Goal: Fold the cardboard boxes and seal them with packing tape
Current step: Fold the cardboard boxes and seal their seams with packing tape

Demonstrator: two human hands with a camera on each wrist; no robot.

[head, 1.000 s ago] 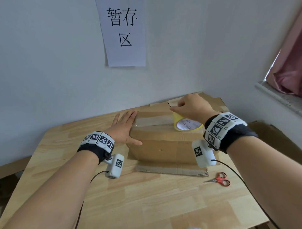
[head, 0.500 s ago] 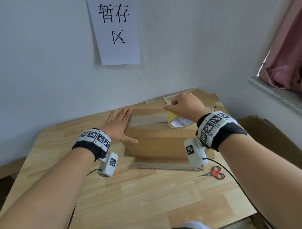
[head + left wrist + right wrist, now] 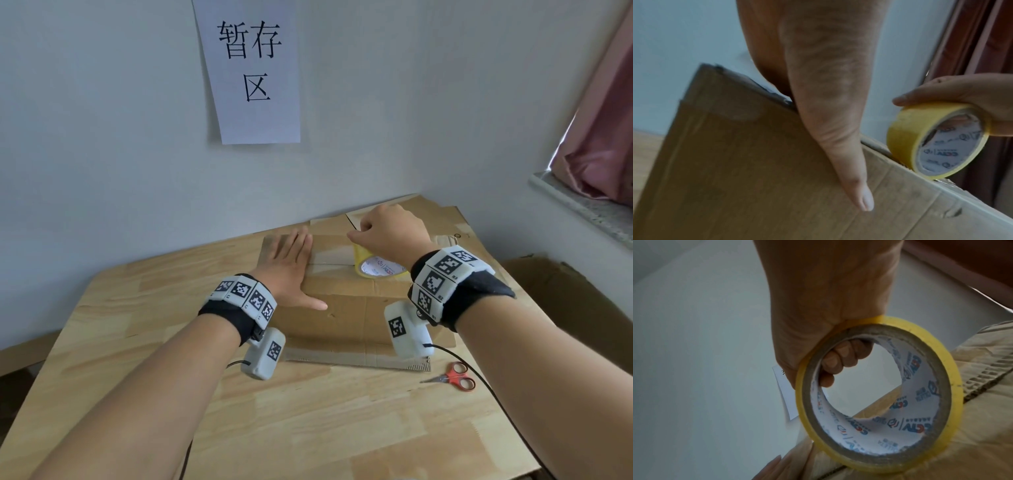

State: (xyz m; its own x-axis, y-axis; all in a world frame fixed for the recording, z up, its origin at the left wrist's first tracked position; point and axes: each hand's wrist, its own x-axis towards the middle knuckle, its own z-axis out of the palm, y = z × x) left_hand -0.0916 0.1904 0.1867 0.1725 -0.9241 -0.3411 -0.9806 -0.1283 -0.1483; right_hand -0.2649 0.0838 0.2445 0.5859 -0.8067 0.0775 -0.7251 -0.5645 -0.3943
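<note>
Gripping the yellow roll of packing tape point(image 3: 378, 269), the right hand point(image 3: 388, 233) has its fingers point(image 3: 840, 356) hooked through the core and curled round the rim, with the thumb over the outer band, as the right wrist view shows plainly. That roll stands on edge on top of the cardboard box point(image 3: 346, 308), its lower rim touching the closed flaps near the box's right half, and a shiny strip of tape point(image 3: 330, 255) runs along the top seam from the roll toward the other hand. On the left, the left hand point(image 3: 291, 270) lies flat on the box's top with fingers straight and close together, palm pressed down near the left end of that strip; its thumb point(image 3: 846, 162) stretches out over the front edge and lies against the front face of the box in the left wrist view. Both wrists wear black bands with white marker blocks and a small white camera unit hanging below. The box sits toward the back of a wooden table point(image 3: 239, 428), near the wall. A flattened piece of cardboard point(image 3: 356, 358) juts out from under the box's front edge. Red-handled scissors point(image 3: 452, 377) lie on the table just right of that piece. Behind the box, more flat cardboard point(image 3: 442, 219) lies in the corner. A white paper sign point(image 3: 253, 68) with black characters hangs on the wall above.
</note>
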